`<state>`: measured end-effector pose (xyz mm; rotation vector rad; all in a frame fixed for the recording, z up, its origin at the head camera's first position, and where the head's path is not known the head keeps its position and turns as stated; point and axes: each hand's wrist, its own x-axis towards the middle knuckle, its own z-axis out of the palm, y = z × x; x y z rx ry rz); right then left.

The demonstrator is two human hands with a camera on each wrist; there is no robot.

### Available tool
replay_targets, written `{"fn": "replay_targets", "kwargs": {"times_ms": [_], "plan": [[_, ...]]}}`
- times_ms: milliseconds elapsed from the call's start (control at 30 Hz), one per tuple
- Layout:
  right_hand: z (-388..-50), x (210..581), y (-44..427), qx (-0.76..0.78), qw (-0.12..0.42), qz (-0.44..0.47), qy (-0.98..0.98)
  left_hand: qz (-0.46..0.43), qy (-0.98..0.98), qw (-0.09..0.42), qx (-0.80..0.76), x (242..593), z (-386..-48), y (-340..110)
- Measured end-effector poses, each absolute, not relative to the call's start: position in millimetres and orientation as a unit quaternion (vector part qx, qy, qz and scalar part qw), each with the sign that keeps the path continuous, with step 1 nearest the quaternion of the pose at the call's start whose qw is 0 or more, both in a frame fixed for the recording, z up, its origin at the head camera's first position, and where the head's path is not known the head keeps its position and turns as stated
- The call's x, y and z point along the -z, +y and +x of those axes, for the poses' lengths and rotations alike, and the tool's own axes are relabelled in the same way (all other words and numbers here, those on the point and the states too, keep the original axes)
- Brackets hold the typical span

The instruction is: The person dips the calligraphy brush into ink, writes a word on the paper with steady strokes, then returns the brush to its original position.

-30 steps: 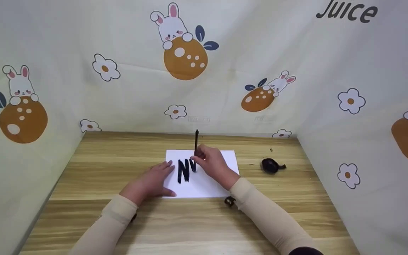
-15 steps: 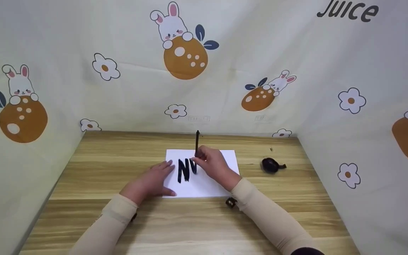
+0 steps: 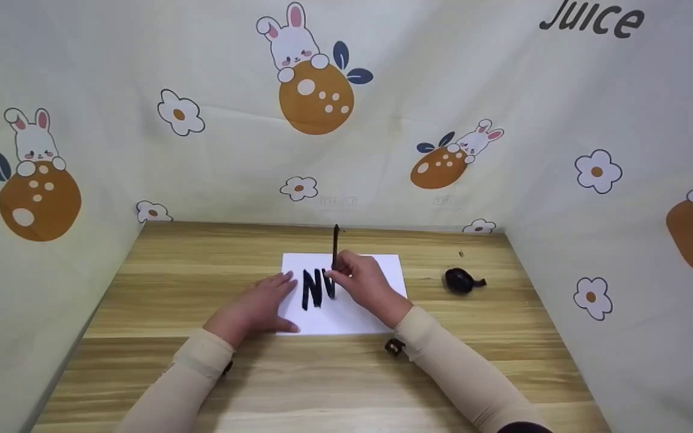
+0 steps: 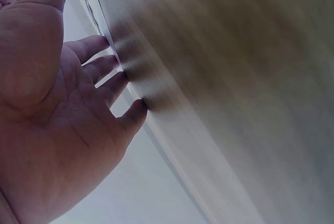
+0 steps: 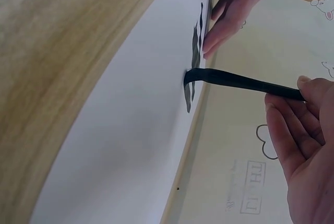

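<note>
A white sheet of paper [image 3: 352, 319] lies on the wooden table, bearing thick black strokes [image 3: 312, 290] that form an N and part of another letter. My right hand [image 3: 364, 279] pinches a black paintbrush [image 3: 335, 245] between thumb and fingers, handle end up. In the right wrist view the brush's dark tip [image 5: 191, 75] bends against the paper at the newest stroke. My left hand [image 3: 262, 307] rests on the sheet's left edge with fingers spread. The left wrist view shows its fingertips [image 4: 136, 110] touching down by the paper's edge.
A small black dish with a short handle [image 3: 459, 281] stands on the table [image 3: 202, 258] to the right of the paper. Small dark marks [image 3: 460, 254] lie behind it. Printed cloth walls [image 3: 232, 150] enclose the table at the back and both sides.
My right hand has shifted slightly toward me with the paintbrush, and the stroke beneath it has grown a little longer. The left hand stays in place.
</note>
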<state>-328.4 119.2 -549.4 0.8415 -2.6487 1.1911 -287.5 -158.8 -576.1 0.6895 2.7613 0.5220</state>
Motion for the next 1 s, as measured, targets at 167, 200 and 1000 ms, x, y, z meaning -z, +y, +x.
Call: {"fn": "replay_targets", "kwargs": {"times_ms": [167, 200, 1000], "plan": [[-327.0, 549.7, 119.9, -0.389, 0.065, 0.281, -0.875, 0.236, 0.947, 0.124, -0.18, 576.5, -287.6, -159.0], [-326.7, 549.8, 120.1, -0.388, 0.067, 0.282, -0.875, 0.236, 0.947, 0.123, -0.18, 576.6, -287.6, -159.0], [-318.5, 551.5, 126.5, -0.388, 0.069, 0.295, -0.871, 0.242, 0.946, 0.12, -0.18, 575.7, -287.1, -158.7]]}}
